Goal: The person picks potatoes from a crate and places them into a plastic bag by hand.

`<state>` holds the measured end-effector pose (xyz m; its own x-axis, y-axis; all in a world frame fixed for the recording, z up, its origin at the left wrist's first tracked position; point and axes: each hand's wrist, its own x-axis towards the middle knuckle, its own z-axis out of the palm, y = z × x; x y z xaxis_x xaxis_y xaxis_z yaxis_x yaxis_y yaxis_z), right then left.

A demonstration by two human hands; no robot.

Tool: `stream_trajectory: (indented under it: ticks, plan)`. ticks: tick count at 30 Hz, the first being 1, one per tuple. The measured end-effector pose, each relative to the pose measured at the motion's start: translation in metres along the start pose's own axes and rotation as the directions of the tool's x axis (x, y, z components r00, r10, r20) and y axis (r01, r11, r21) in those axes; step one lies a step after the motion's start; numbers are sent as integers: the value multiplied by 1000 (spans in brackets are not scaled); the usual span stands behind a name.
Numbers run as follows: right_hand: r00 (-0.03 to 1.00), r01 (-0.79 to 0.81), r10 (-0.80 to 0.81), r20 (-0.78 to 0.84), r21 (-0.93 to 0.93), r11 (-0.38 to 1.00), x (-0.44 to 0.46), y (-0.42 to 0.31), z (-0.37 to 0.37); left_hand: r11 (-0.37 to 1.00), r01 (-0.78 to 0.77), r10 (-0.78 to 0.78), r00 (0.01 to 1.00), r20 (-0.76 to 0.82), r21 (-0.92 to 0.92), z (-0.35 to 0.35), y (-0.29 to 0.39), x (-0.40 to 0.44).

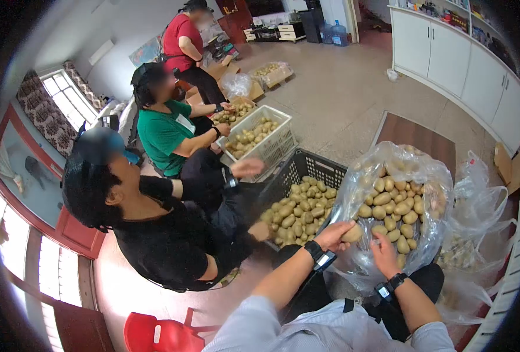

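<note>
Through the head camera, I have the left hand (334, 236) with its grip closed on a single potato (352, 234), held at the fingertips over the near left edge of an open clear bag (400, 154). The right hand (384, 257) is just beside it, over the bag's near side, fingers pointing at the loose potatoes (408, 209); I cannot tell whether that grip has hold of one. Those potatoes lie heaped inside the bag. Just left of it I see a black crate (325, 166), also well filled with potatoes. Beside that crate sits a co-worker in a black shirt (160, 253), one blurred hand raised near its far left side, the other at its near left edge. Beyond I get a white crate (273, 154) holding more, a person in green (165, 138) seated beside it, and a person in red (182, 42) standing farther back. Crumpled plastic (478, 200) lies to my right, and a red chair (157, 335) is at lower left.
</note>
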<state>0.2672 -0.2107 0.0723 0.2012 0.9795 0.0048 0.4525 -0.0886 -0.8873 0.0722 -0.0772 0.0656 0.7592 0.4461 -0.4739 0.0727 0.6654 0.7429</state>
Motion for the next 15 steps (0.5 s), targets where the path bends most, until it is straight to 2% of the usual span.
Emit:
stream_trajectory:
  ticks: [2,3,4,5,6,8,10,11,12,14,15]
  plan:
    - [994,-83,68,-82,-188,979,-2,21,-13,979,-94,80,993,-84,-179,-10,5,0]
    - [994,-78,63,-86,-185,980,-5,32,-20,972,-119,93,986,-137,-200,-12,13,-3]
    - [988,-8,-50,-146,-367,930,-8,45,-28,973,-123,97,986,-137,-195,-17,18,-5]
    - [968,45,-170,-184,-540,840,-9,53,-31,963,-173,126,966,-224,-207,-23,23,-6]
    - [967,46,-172,-186,-540,841,-10,51,-32,950,-224,150,939,-309,-217,-32,23,-3]
    - [964,-142,-30,-263,-608,781,-17,48,-38,942,-247,166,932,-323,-229,-52,24,1]
    - [962,-153,-34,-271,-634,758,-19,63,-35,909,-285,164,915,-369,-303,-70,25,4]
    - [959,-159,-43,-279,-659,736,-19,64,-34,907,-251,107,913,-393,-338,-78,30,3]
    - [960,-158,-43,-278,-659,736,-19,65,-33,907,-252,107,913,-394,-338,-82,29,2]
    - [962,-206,29,-272,-652,730,-19,64,-30,896,-319,137,860,-491,-309,-92,28,-1]
    - [962,-205,29,-271,-652,730,-18,67,-29,909,-306,105,827,-553,-285,-99,28,0]
